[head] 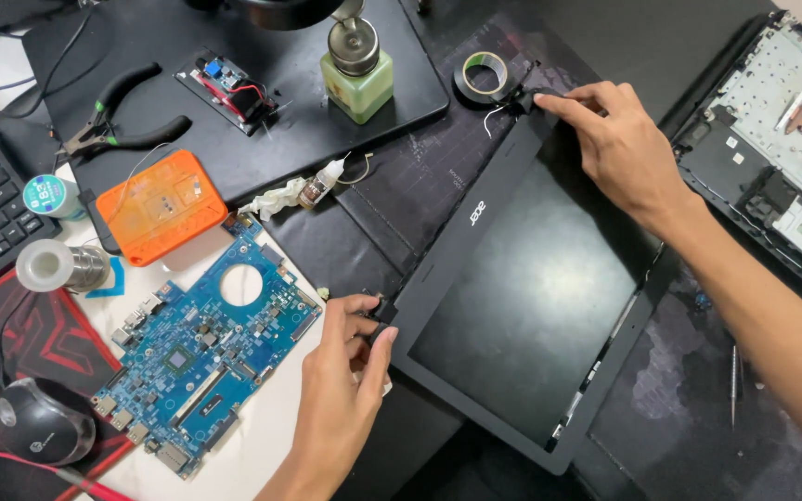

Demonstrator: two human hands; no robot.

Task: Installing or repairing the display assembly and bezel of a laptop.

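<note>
Cluttered dark workbench — our left hand (341, 371) pinches the laptop screen panel's (522, 297) lower-left corner, right hand (619, 139) fingertips grip its top corner.

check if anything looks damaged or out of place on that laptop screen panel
The screen panel lies detached and askew on the mat, its bezel lifted along the lower right edge. The left hand and right hand each grip a hinge corner. No cracks visible.

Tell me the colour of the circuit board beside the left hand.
Blue, in the head view: circuit board, left hand.
</note>
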